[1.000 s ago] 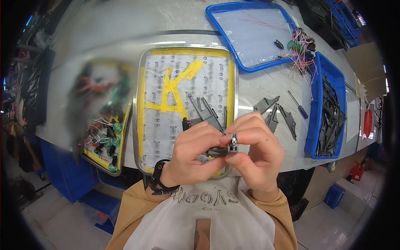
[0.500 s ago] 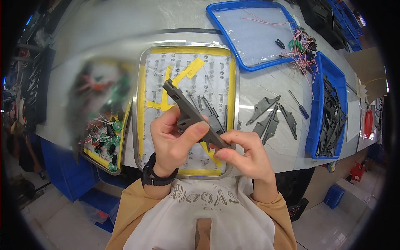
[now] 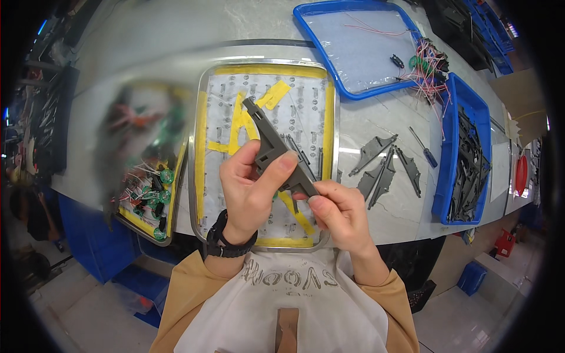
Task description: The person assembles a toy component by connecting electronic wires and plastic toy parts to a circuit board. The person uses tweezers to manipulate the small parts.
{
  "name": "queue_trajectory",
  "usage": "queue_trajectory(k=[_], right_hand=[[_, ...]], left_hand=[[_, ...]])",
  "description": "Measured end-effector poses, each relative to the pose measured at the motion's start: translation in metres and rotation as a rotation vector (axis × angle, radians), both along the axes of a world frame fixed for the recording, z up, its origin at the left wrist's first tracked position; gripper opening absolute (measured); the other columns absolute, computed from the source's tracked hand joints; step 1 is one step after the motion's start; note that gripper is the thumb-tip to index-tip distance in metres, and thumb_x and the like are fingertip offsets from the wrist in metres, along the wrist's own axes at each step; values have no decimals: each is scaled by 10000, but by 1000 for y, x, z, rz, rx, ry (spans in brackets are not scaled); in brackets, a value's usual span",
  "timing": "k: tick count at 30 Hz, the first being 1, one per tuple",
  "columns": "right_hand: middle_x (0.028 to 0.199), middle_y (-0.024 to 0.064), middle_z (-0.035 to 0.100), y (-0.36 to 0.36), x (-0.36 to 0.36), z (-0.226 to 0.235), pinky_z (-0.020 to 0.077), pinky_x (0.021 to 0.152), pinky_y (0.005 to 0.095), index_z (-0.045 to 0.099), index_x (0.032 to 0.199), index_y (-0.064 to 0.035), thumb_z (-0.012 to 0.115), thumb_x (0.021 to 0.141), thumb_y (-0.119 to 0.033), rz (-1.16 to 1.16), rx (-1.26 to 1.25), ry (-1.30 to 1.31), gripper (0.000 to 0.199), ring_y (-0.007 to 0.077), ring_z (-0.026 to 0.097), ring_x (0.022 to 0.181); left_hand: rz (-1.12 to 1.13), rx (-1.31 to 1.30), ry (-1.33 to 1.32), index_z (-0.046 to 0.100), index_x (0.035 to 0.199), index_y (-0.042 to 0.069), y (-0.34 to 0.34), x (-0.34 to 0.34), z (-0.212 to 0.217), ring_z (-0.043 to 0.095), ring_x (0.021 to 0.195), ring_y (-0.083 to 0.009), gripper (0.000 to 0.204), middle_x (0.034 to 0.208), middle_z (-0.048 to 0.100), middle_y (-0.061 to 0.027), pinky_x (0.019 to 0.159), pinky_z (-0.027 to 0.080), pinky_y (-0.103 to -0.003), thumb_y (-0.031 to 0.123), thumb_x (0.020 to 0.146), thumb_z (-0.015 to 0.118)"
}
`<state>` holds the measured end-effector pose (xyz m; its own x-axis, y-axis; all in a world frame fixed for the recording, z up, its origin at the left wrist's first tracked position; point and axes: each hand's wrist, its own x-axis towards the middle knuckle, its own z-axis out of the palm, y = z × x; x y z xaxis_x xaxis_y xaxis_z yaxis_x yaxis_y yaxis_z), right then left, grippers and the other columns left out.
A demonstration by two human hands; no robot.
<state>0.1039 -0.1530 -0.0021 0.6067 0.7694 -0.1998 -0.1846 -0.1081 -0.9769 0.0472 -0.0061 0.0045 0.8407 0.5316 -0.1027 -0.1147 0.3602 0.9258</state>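
Observation:
A long dark grey plastic part point(image 3: 268, 135) is held aslant above the metal-rimmed tray point(image 3: 203, 117), its far end pointing up and to the left. My left hand point(image 3: 250, 191) grips its middle, thumb on top and fingers underneath. At its near right end, my right hand point(image 3: 341, 215) pinches the part between thumb and fingers. Under the held part, more grey pieces point(image 3: 298, 150) lie on the tray's printed lining, partly hidden. Strips of yellow tape point(image 3: 276, 94) stick to that lining. A bit of green shows beneath the part near my left hand, too covered to make out.
On the left stands a tray of green round boards with wires point(image 3: 159, 194), its far part blurred. Several jagged grey parts point(image 3: 382, 176) and a screwdriver point(image 3: 429, 156) lie to the right. Beyond are a blue bin of grey parts point(image 3: 436, 206) and a blue tray point(image 3: 347, 94) with wired pieces.
The grey part has tilted steeper, its far end shifting up and right. My left hand has moved slightly right; my right hand has drawn a little left and stays on the near end.

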Motion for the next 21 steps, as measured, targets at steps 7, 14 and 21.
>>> queue_trajectory(k=[7,14,21], right_hand=[[569,14,529,-9,7,1,363,467,195,582,889,18,471,852,-95,-38,110,-51,163,51,464,491],[625,33,544,-11,10,10,386,508,201,509,979,47,394,881,-93,-84,176,131,206,69,473,518],[667,55,552,13,12,18,392,514,214,497,987,54,408,863,-81,50,284,121,204,93,497,563]], left_hand=[[-319,147,8,420,1088,-43,7,-13,-8,514,763,-106,674,913,534,-75,643,409,-237,581,837,369],[-366,-113,-188,430,1113,-55,10,-13,-8,525,718,-126,584,824,557,-94,629,412,-243,476,873,387],[-202,61,-178,424,1155,-25,4,-23,2,507,740,-111,446,884,538,-48,635,401,-223,276,847,539]])
